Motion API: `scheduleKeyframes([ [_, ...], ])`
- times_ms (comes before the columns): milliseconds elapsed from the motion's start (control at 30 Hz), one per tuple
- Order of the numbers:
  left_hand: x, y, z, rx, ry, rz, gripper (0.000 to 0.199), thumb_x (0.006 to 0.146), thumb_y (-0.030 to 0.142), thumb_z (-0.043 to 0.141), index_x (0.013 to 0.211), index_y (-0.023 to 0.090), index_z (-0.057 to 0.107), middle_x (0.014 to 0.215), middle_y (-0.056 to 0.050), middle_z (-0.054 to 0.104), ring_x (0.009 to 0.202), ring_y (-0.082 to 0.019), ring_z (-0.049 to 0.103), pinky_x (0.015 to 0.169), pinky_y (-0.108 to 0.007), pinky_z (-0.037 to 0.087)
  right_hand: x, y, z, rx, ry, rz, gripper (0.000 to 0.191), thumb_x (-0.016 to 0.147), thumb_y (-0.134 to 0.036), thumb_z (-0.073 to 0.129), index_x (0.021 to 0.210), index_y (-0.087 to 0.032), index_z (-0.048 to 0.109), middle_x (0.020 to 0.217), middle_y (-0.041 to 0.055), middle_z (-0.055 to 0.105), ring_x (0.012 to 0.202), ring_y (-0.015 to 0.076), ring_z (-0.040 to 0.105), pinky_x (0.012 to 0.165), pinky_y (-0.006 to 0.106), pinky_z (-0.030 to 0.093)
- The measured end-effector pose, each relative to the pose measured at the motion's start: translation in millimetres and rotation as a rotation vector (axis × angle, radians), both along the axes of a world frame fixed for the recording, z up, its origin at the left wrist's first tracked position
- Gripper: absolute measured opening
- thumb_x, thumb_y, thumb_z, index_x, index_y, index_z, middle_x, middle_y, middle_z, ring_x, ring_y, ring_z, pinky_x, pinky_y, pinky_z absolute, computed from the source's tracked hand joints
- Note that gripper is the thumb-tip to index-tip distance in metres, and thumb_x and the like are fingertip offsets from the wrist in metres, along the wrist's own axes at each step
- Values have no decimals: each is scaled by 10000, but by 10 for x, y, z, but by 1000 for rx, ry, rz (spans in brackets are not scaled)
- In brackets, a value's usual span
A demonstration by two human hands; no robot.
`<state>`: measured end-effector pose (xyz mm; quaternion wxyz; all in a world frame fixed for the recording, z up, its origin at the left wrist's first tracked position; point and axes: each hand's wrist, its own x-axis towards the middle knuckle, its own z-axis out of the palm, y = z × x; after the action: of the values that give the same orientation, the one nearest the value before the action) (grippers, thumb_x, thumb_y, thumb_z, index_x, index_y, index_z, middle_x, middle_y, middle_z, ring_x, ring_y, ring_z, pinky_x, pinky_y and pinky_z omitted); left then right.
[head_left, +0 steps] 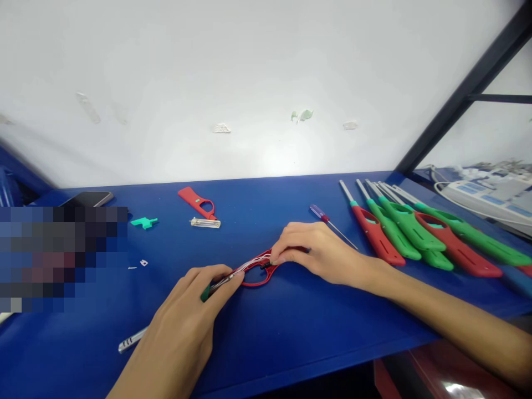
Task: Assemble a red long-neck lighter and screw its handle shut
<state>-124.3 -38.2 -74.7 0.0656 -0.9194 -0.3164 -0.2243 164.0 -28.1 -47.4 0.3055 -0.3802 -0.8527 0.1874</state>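
Observation:
An opened red gas lighter (255, 284) lies across the middle of the blue table, its trigger loop toward me. Thin pale wires (258, 259) run along its inside, and a small black part (265, 266) sits near the loop. My left hand (193, 302) is closed around the lighter's left portion, thumb and fingers pressing on it. Below that hand a metal tube (132, 339) sticks out to the left. My right hand (310, 249) pinches at the lighter's right end, where the wires meet the fingertips; exactly what lies between them is hidden.
A red casing half (193, 200), a clear fuel tank (205, 223), a green plastic piece (144, 223) and tiny parts (143, 262) lie behind and left. A screwdriver (320, 212) rests behind my right hand. Several assembled lighters (409, 227) and a white device (490, 202) are rightward; a phone (93, 198) is left.

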Motion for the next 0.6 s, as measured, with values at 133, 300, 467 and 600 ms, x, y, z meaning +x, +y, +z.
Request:
scheduleKeyframes([
  [133,-7,0,12,6,-9,-13,602,879,-57,344,1297,199,695,1200,-119,708,1013,-255,721,830,-426,663,17,-18,4,37,-63,28,188,1050,-185,595,1134,-168,762,1011,45,768,913,147,692,830,235,516],
  [300,-19,-5,-7,1,-9,-21,599,890,-57,336,1300,204,685,1188,-117,704,1014,-251,719,836,-428,661,34,-33,3,132,-139,83,342,1031,-28,478,1151,-130,782,1024,80,748,906,171,685,821,264,524],
  [467,-14,13,-11,14,-22,-20,595,890,-58,335,1293,206,684,1193,-114,698,1006,-243,718,831,-413,659,43,-41,17,151,-188,93,319,1045,-72,500,1186,-145,777,1067,63,778,962,191,688,897,298,512],
  [600,-9,15,8,0,-13,-21,585,893,-46,344,1297,214,678,1208,-105,695,1008,-244,716,844,-414,655,24,-84,77,17,-158,48,223,1037,-189,604,1176,-162,777,1113,56,758,1006,170,694,947,269,507],
])
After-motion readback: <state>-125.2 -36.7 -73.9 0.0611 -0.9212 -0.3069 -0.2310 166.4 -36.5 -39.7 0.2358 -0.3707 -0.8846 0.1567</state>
